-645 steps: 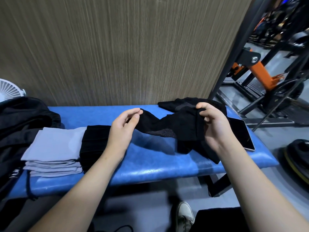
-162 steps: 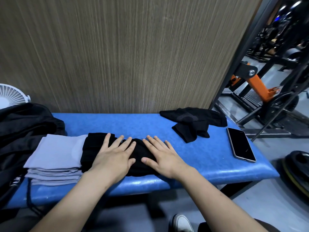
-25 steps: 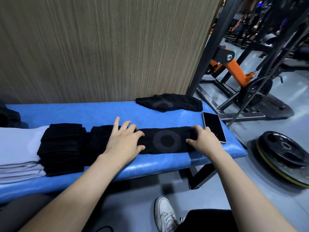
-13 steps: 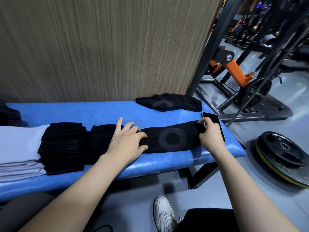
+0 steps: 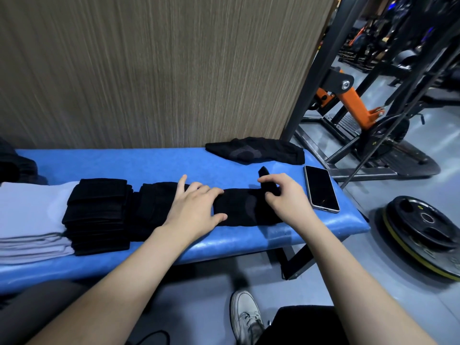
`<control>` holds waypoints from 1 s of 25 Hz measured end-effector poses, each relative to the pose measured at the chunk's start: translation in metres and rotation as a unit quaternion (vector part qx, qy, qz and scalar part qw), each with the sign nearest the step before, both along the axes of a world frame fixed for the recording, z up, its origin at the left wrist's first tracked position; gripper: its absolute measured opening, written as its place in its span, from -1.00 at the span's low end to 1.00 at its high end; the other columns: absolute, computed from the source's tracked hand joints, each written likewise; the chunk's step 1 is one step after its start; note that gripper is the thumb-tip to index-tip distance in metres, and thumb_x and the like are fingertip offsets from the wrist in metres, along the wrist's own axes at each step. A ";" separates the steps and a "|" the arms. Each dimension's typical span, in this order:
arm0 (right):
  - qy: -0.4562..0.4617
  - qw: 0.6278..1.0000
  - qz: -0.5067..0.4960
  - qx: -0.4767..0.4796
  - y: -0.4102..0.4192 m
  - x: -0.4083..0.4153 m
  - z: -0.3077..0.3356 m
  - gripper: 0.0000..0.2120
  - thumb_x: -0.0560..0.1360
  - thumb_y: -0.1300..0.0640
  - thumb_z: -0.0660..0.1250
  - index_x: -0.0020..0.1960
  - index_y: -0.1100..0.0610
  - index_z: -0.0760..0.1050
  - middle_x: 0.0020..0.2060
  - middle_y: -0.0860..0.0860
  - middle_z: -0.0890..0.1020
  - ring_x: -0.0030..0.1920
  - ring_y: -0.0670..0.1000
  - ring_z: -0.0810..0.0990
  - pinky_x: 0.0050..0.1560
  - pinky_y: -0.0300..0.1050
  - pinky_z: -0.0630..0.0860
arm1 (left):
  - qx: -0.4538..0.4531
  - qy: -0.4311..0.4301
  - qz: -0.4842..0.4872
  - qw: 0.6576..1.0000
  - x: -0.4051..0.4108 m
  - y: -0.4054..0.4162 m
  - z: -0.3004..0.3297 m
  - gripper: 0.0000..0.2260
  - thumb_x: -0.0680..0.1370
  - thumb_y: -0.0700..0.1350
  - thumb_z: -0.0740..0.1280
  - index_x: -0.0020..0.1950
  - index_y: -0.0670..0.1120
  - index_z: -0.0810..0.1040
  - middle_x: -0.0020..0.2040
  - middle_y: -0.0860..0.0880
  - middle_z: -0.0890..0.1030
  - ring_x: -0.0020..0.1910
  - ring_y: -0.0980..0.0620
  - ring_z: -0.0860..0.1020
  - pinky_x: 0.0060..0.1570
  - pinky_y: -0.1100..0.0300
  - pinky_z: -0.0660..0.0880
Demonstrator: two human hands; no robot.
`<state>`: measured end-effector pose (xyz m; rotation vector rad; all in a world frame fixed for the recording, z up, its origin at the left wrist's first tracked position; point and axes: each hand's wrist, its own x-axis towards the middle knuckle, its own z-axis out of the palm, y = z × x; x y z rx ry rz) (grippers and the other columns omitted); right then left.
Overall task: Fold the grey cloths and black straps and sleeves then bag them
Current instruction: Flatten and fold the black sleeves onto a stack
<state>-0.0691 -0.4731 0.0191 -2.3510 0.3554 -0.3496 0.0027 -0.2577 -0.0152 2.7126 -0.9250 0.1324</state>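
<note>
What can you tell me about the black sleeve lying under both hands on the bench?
The black sleeve is knit-looking fabric with a faint grey ring pattern, stretched flat along the blue bench. The left hand presses its left part flat; the right hand pinches its right end, lifted off the bench. The phone lies just beyond.

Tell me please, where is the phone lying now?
In the head view, the phone lies flat on the right end of the blue bench, just right of the right hand and in front of the unfolded black sleeve.

Grey cloths [image 5: 29,215] cut off at left edge; sleeve [image 5: 239,207] perhaps half under hands.
</note>
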 end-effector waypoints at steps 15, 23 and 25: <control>0.111 0.978 0.145 0.095 0.050 0.026 -0.022 -0.57 0.52 0.20 0.43 0.33 0.02 0.42 0.13 0.05 0.55 -0.26 -0.05 0.58 -0.20 -0.12 0.54 | -0.029 0.019 -0.016 0.999 0.005 0.007 -0.003 -0.22 0.48 0.22 0.39 0.59 0.16 0.07 0.23 0.09 0.59 0.40 0.08 0.35 0.55 -0.10 -0.22; 0.070 0.988 0.092 -0.103 0.007 0.014 -0.019 -0.77 0.53 0.20 0.40 0.17 0.02 0.57 0.05 -0.03 0.56 -0.05 -0.01 0.54 0.07 -0.12 0.49 | 0.012 0.037 -0.028 0.999 0.002 0.008 0.005 -0.40 0.43 0.41 0.29 0.41 0.19 0.46 0.29 0.14 0.54 0.42 0.10 0.27 0.53 -0.15 -0.28; 0.104 0.981 0.085 -0.138 -0.001 0.009 -0.024 -0.69 0.52 0.12 0.42 0.25 -0.03 0.55 0.07 -0.05 0.44 0.06 -0.01 0.48 0.13 -0.11 0.46 | 0.003 0.039 -0.014 0.999 0.000 0.006 0.006 -0.41 0.45 0.47 0.18 0.36 0.20 0.50 0.26 0.13 0.54 0.42 0.11 0.28 0.53 -0.15 -0.29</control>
